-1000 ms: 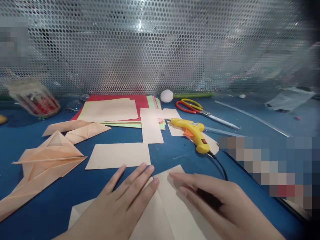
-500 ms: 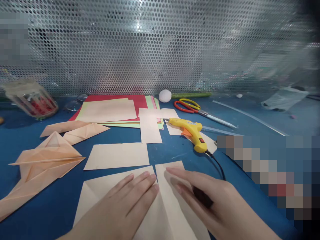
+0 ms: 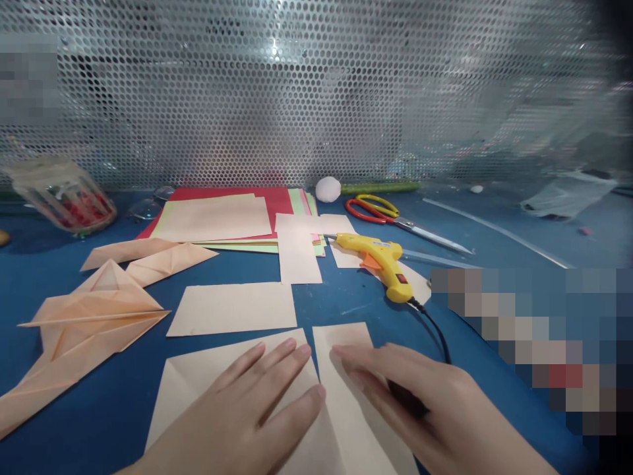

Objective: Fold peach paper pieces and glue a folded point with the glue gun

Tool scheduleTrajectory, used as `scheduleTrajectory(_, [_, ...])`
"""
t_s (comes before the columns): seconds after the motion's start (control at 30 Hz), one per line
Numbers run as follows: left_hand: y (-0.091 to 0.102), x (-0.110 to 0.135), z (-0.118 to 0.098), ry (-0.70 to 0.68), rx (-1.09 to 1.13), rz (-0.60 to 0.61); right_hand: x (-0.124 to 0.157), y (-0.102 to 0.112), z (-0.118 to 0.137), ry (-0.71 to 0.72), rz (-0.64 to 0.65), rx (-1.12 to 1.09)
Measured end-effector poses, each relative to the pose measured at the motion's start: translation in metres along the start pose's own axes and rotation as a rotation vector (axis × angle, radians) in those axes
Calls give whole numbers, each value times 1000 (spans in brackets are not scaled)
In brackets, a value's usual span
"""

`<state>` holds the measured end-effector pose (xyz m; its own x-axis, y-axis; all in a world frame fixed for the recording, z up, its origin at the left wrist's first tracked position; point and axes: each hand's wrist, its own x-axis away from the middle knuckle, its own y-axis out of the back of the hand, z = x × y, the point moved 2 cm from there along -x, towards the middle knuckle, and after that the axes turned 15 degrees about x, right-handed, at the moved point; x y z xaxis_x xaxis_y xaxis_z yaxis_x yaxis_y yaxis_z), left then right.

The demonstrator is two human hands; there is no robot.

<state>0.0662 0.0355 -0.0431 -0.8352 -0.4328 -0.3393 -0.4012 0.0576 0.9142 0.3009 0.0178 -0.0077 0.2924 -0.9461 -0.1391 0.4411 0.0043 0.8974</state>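
My left hand [image 3: 257, 402] lies flat on a cream paper sheet [image 3: 182, 382], fingers stretched out and thumb apart. My right hand [image 3: 425, 396] has its fingertips on a long strip [image 3: 341, 336] on the sheet's right side, index finger and thumb close together against the paper. Between sheet and strip is a narrow gap, widest at the far end and tapering toward me. Whether the two join at the near end is hidden. Just beyond lies a smaller cream rectangle of paper [image 3: 232, 309].
A yellow glue gun [image 3: 380, 254] with a black cord and red-and-yellow-handled scissors [image 3: 395, 221] lie beyond my right hand. Folded peach paper [image 3: 103, 303] is on the left. Coloured sheets [image 3: 217, 218], a foam ball [image 3: 328, 189] and a jar [image 3: 64, 198] stand near the mesh.
My right hand has moved slightly right with the strip, and the gap beside the sheet is wider and longer. The left thumb has spread away from the fingers.
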Motion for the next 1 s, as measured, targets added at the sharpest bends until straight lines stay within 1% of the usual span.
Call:
scheduleTrajectory(0.07, [-2, 4, -1, -49, -11, -27, 1, 0, -2, -12, -12, -6])
scheduleTrajectory(0.17, [-2, 5, -2, -17, 39, -97, 3, 0, -4, -20, -19, 0])
scheduleTrajectory(0.23, [-2, 4, -4, -4, 74, -113, 3, 2, -4, -18, -21, 0])
scheduleTrajectory(0.3, [0, 3, -4, -9, 75, -84, 2, 4, -2, -18, -24, 5])
scheduleTrajectory(0.4, [5, 0, -5, -12, -5, 31, 0, 6, 2, -26, -43, 31])
scheduleTrajectory(0.5, [14, -5, -6, 47, -109, 161, 2, 6, 4, -13, -46, 67])
scheduleTrajectory(0.57, [21, -8, -7, 99, -148, 185, 3, 5, 4, 15, -32, 64])
scheduleTrajectory(0.63, [25, -10, -7, 112, -162, 160, 3, 5, 3, 29, -31, 30])
scheduleTrajectory(0.67, [25, -10, -7, 93, -159, 134, 2, 4, 2, 32, -37, 9])
scheduleTrajectory(0.73, [22, -10, -7, 21, -138, 59, -2, 3, 2, 34, -50, -16])
scheduleTrajectory(0.83, [12, -7, -7, -73, -54, -42, -7, 1, 2, 29, -67, -29])
scheduleTrajectory(0.93, [8, -7, -5, -101, 11, -57, -7, 1, 0, 11, -62, -12])
scheduleTrajectory(1.0, [10, -9, -3, -91, 30, -26, -4, 2, -2, -4, -43, 16])
